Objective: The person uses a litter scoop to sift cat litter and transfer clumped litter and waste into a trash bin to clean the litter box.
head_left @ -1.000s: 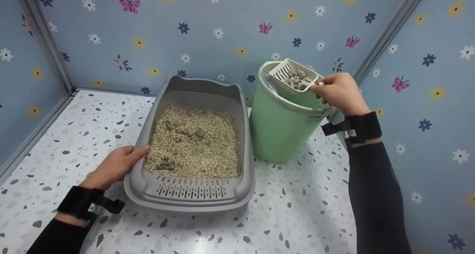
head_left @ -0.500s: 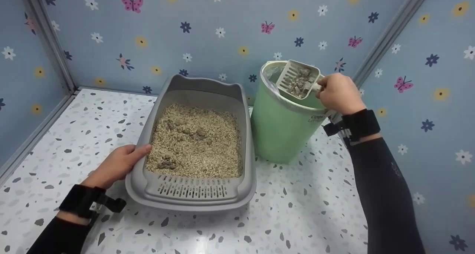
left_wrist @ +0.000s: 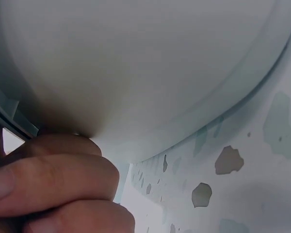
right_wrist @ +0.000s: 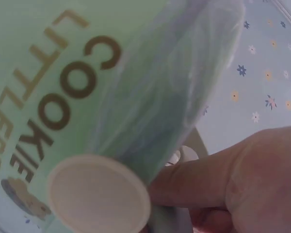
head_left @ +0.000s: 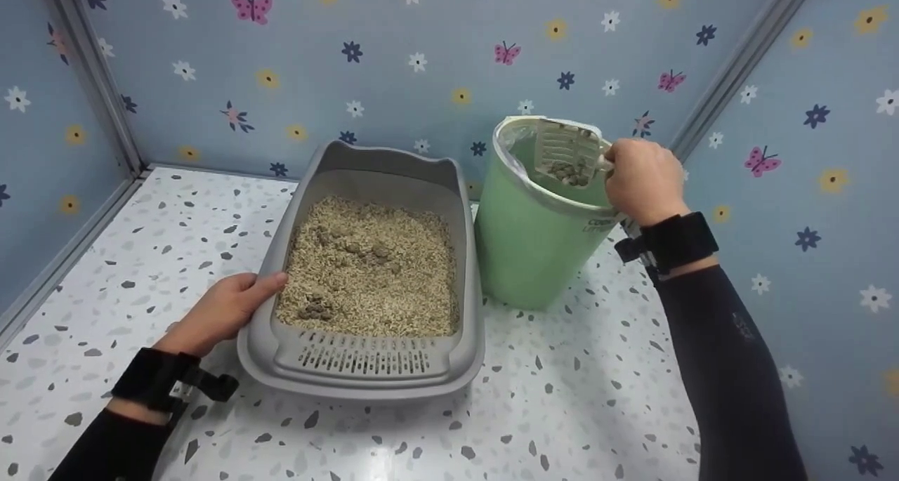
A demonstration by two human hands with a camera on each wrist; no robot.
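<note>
The left hand (head_left: 218,314) grips the left rim of a grey litter tray (head_left: 365,369), fingers curled under it and thumb over the edge. The tray holds pale litter (head_left: 372,270). Just right stands a green bin (head_left: 534,249). Over its mouth, the right hand (head_left: 642,179) holds a white scoop (head_left: 565,154), tipped steeply, with clumps (head_left: 570,173) inside.
</note>
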